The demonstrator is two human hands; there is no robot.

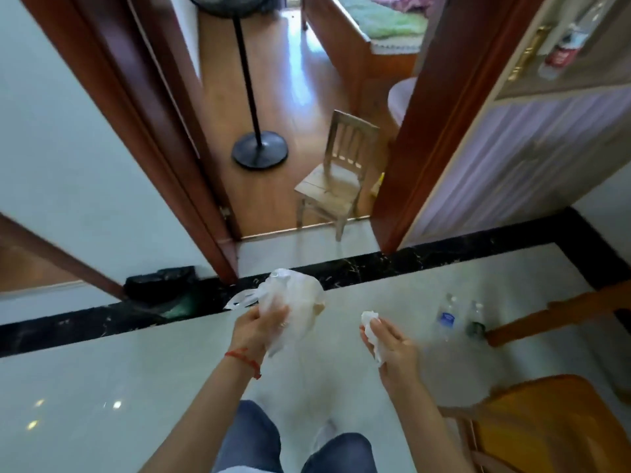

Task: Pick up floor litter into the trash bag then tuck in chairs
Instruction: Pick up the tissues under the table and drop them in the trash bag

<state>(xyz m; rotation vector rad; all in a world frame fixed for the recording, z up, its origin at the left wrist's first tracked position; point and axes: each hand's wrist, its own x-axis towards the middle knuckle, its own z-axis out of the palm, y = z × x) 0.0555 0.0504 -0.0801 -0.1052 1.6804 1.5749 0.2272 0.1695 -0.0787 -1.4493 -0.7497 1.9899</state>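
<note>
Our left hand (263, 327) grips the translucent white plastic bag (293, 302); our right hand (392, 346) pinches crumpled white tissue (370, 324). The bunched mouth risks a miss.

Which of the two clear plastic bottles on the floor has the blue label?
The left clear plastic bottle, nearer the right hand; the other bottle, beside the wooden chair leg, looks dark green at its base.

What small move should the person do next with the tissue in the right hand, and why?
Probably bring the right hand over to the trash bag and drop the crumpled tissue in. The tissue is already pinched in that hand, the left hand grips the bag beside it, and two plastic bottles are lying on the floor, not yet picked up.
</note>
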